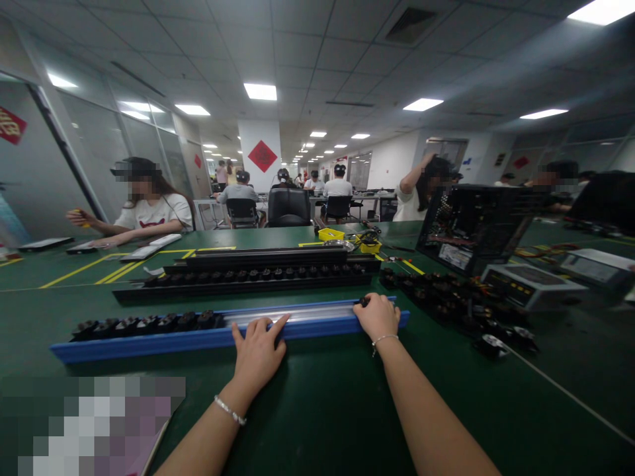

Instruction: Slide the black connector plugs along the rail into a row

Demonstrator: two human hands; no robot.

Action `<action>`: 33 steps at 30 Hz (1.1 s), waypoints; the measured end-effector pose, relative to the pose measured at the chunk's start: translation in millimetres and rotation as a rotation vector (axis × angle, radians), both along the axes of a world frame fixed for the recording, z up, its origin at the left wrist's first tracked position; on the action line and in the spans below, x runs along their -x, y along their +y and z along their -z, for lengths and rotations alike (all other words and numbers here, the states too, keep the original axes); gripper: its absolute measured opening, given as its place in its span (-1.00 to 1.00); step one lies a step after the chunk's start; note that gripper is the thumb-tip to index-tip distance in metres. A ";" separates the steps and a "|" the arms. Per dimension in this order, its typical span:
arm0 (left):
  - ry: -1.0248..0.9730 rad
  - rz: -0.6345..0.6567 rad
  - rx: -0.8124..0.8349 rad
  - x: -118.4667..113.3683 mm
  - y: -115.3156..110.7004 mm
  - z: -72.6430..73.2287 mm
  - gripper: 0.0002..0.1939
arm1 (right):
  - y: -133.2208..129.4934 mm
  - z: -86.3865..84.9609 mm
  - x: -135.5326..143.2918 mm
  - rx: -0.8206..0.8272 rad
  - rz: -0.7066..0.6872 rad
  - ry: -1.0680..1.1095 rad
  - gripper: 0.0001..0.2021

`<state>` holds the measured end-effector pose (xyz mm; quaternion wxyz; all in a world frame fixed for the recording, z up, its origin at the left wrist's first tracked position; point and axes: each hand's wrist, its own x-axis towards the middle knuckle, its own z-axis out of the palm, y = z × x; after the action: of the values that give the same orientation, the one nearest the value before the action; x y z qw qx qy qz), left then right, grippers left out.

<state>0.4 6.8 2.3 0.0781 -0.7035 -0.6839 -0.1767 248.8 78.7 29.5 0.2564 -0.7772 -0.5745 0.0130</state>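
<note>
A long blue channel with a bare metallic inside lies across the green table in front of me. Several black socket-like modules sit in a row in its left part. My left hand rests on the channel's near edge around the middle, fingers spread, holding nothing. At the channel's right end, my right hand pinches a small black module, mostly hidden by the fingers. Whether that module touches the channel floor, I cannot tell.
Black strips, one filled with modules, lie behind the channel. Loose black modules are heaped to the right, near a power supply and an open computer case. A person sits across at the left.
</note>
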 end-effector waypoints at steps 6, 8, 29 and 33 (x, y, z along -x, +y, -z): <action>-0.009 -0.003 0.004 -1.3 0.0 -0.1 -0.46 | 0.0 2.5 -4.5 -0.003 -0.020 -0.017 -0.69; -0.006 -0.007 -0.001 -1.3 0.1 0.3 -0.46 | -1.2 3.0 -6.8 0.001 -0.034 -0.031 -0.69; -0.007 -0.002 0.021 0.4 0.4 0.5 -0.45 | -6.0 7.5 -9.3 -0.015 -0.014 0.042 -0.68; -0.008 -0.002 0.006 0.8 0.8 1.9 -0.45 | -4.9 9.5 -9.3 -0.022 -0.016 0.043 -0.69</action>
<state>-0.4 7.6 0.3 0.0736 -0.7025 -0.6853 -0.1773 258.1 73.8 20.0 0.2771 -0.7693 -0.5751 0.0252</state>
